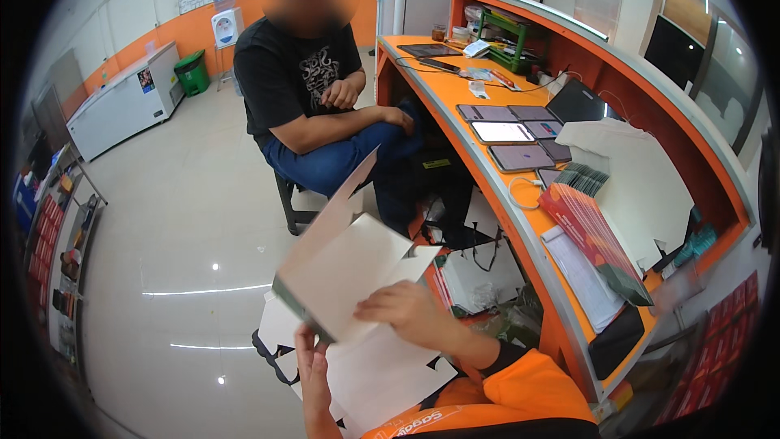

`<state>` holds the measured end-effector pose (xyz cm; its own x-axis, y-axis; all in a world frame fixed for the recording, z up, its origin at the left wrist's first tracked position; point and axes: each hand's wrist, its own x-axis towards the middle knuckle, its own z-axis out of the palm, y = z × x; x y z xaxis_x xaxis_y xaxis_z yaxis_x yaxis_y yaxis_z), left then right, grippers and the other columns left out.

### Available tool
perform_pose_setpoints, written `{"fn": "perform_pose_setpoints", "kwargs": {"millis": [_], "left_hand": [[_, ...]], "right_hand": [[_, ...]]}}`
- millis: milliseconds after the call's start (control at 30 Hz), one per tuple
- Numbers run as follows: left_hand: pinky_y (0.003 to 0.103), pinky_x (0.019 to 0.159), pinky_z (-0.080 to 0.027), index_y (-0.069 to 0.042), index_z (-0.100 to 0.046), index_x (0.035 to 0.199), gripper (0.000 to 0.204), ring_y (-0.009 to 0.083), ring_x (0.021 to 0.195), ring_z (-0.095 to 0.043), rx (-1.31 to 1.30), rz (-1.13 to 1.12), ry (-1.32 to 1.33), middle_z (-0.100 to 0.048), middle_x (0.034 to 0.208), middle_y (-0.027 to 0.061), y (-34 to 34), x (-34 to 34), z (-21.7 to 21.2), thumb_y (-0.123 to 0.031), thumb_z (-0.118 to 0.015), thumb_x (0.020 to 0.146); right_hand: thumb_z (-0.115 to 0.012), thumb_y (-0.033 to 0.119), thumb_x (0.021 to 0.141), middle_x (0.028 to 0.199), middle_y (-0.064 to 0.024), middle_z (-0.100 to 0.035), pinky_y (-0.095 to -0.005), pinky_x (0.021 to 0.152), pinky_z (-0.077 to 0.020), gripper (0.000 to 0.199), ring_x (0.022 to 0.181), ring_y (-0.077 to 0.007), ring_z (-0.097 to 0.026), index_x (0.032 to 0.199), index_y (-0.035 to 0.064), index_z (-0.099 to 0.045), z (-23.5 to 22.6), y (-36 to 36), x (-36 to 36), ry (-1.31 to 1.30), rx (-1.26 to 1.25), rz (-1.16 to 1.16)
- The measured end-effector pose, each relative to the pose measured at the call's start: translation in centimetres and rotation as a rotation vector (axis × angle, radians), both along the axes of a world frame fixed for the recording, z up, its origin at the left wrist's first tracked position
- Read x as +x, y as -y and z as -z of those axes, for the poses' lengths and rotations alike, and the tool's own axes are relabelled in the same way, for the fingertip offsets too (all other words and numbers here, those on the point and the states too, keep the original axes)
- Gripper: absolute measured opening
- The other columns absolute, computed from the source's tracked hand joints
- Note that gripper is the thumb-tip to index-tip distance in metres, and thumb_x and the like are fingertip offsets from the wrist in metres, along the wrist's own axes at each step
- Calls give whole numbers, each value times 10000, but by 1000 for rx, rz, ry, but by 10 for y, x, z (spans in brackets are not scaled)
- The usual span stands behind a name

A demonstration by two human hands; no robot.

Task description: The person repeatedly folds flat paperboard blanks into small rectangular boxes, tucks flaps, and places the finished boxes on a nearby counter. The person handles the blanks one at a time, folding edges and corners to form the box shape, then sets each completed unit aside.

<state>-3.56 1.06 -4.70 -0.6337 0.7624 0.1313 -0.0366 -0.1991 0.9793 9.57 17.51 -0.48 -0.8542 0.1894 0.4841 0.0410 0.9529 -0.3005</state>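
A partly folded cardboard box is in front of me, its plain white inside facing up and a dark green strip along its lower left edge. One long panel stands up toward the far side. My left hand grips the near lower corner between thumb and fingers. Across the white inner face lie the fingers of my right hand, stretched out and pointing left. Beneath the box, more flat white cardboard sheets with cut-out notches rest on my lap.
At my right runs an orange counter holding several phones, papers, a red-and-green printed carton and a large white cardboard sheet. Another person sits ahead. A shelf of red boxes stands left; a chest freezer is farther back.
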Motion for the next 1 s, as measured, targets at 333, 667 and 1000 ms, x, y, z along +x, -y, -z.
{"fn": "perform_pose_setpoints", "kwargs": {"millis": [333, 667, 1000], "left_hand": [[413, 1047, -263, -9, -400, 1279, 471, 289, 1249, -388, -408, -609, -352, -395, 1323, 126, 79, -19, 57, -90, -542, 837], [459, 1104, -111, 62, -55, 1413, 980, 403, 1342, -151, -612, -320, -497, -153, 1431, 313, 98, 14, 71, -336, -693, 784], [455, 1100, -125, 70, -78, 1407, 926, 420, 1326, -182, -490, -294, -411, -179, 1416, 319, 89, 3, 76, -257, -683, 787]], "right_hand": [[-458, -129, 597, 1020, -40, -653, -373, 829, -413, 476, 922, -286, -543, 963, 93, -666, -146, -28, 79, -430, 438, 726], [-535, 27, 692, 1014, -89, -643, -409, 862, -388, 348, 966, -294, -544, 1004, 116, -661, -117, -80, 180, -22, 362, 1729], [-505, 49, 722, 943, -111, -658, -387, 876, -362, 341, 919, -281, -565, 1015, 107, -669, -124, -68, 169, -172, 271, 1933]]}}
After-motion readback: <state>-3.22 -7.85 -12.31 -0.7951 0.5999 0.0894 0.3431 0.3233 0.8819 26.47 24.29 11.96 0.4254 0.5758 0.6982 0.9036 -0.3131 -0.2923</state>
